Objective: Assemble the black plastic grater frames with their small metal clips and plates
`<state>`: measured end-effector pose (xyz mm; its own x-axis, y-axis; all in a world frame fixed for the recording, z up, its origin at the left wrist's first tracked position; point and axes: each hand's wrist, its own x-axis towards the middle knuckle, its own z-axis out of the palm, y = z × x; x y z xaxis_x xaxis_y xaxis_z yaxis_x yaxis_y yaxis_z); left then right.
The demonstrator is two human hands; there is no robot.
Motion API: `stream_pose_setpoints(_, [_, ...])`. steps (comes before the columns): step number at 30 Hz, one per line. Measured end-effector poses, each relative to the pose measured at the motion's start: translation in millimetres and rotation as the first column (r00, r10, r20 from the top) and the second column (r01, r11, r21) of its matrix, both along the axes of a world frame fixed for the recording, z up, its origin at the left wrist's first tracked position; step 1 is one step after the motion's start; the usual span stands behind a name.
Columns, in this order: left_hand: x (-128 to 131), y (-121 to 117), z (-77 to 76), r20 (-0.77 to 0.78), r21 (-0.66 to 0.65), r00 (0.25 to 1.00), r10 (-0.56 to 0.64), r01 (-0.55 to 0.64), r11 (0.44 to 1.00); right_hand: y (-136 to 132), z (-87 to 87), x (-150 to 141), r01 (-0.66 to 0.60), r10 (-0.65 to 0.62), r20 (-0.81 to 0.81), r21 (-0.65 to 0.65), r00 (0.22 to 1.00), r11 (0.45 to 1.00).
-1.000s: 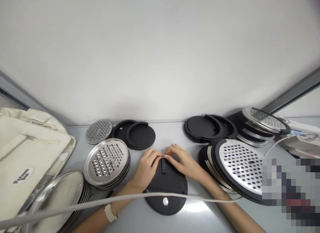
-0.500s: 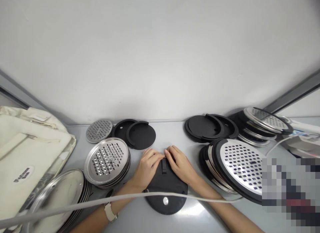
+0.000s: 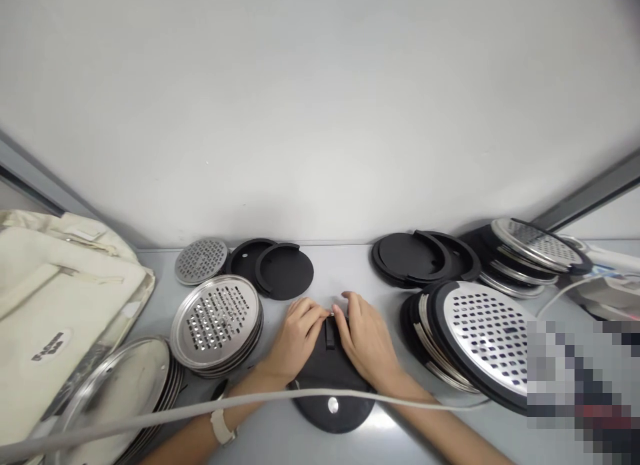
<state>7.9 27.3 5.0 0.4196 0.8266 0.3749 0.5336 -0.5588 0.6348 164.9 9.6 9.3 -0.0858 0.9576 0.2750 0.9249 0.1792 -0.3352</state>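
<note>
Lying under both hands' fingers (image 3: 320, 315) — seemingly pinched — black disc (image 3: 333, 385).

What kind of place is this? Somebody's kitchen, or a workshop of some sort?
Probably an assembly or packing bench, not a kitchen: stacks of round perforated steel grater discs and flat black plastic discs cover a plain grey table, and both hands work on one black disc.

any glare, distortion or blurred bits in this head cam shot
Head view: wide-angle bend curves the grey table edge and wall rails; a bright glare patch sits on the table beside the black disc under the left hand and right hand; a pixelated block masks the lower right.
</note>
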Motion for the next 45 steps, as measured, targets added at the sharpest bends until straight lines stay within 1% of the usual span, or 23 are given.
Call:
stream_pose_setpoints(1, [0.0,-0.1,0.7,-0.003,0.0,1.0,-0.005,0.005,1.0,-3.9,-1.1,-2.4,0.036,-0.036,-0.005,0.04,0.999,0.999])
stream_pose_setpoints(2, [0.1,-0.3,1.4,-0.01,-0.003,1.0,-0.002,0.002,1.0,-7.3,-2.3,-4.5,0.045,-0.045,-0.014,0.056,0.999,0.997])
stream_pose_setpoints(4, [0.3,-0.4,2.5,-0.019,-0.019,1.0,-0.019,0.018,1.0,-11.6,-4.7,-7.1,0.037,-0.035,-0.049,0.05,0.998,0.998])
stream_pose_setpoints(7, [0.3,0.2,2.0,-0.018,-0.033,1.0,-0.022,0.021,0.999,-10.6,-7.9,-6.2,-0.068,0.068,-0.148,0.004,0.987,0.998])
stream_pose_setpoints(10, [-0.6,1.6,-0.5,-0.001,-0.039,1.0,0.0,0.0,0.999,-4.3,-9.4,-2.6,-0.154,0.145,-0.235,-0.019,0.961,0.988])
stream_pose_setpoints(15, [-1.6,2.5,-1.9,0.076,-0.08,0.996,0.05,-0.044,0.996,7.2,-6.2,1.8,-0.293,0.267,-0.276,-0.056,0.923,0.954])
stream_pose_setpoints(18, [-0.6,1.3,-0.1,0.074,-0.05,0.994,0.077,-0.074,0.996,12.1,-1.5,4.2,-0.349,0.319,-0.293,-0.057,0.901,0.935])
stream_pose_setpoints(20, [0.1,0.5,1.1,0.068,-0.033,0.993,0.094,-0.092,0.995,14.3,1.6,5.7,-0.357,0.322,-0.311,-0.061,0.894,0.932])
stream_pose_setpoints(23, [0.4,0.1,2.0,0.061,-0.043,0.994,0.095,-0.092,0.995,16.0,4.1,6.9,-0.354,0.315,-0.326,-0.067,0.891,0.933])
stream_pose_setpoints(28, [-0.9,0.3,0.3,0.006,-0.039,0.994,0.106,-0.106,0.994,17.5,1.5,6.1,-0.342,0.305,-0.305,-0.076,0.902,0.937])
stream_pose_setpoints(32, [-1.6,0.1,-1.7,-0.041,0.006,0.993,0.114,-0.114,0.993,18.3,-0.3,5.1,-0.341,0.304,-0.295,-0.082,0.906,0.936])
stream_pose_setpoints(38, [-3.1,-0.6,-1.7,-0.126,0.144,0.988,0.093,-0.074,0.987,18.5,-0.6,4.0,-0.317,0.282,-0.291,-0.08,0.914,0.945])
stream_pose_setpoints(42, [-3.6,-1.2,-1.4,-0.166,0.172,0.98,0.105,-0.076,0.982,19.7,-2.9,3.8,-0.3,0.27,-0.267,-0.081,0.925,0.95])
stream_pose_setpoints(45, [-3.0,-1.4,-2.2,-0.166,0.173,0.98,0.111,-0.081,0.982,21.0,-3.5,3.6,-0.301,0.28,-0.219,-0.07,0.935,0.951])
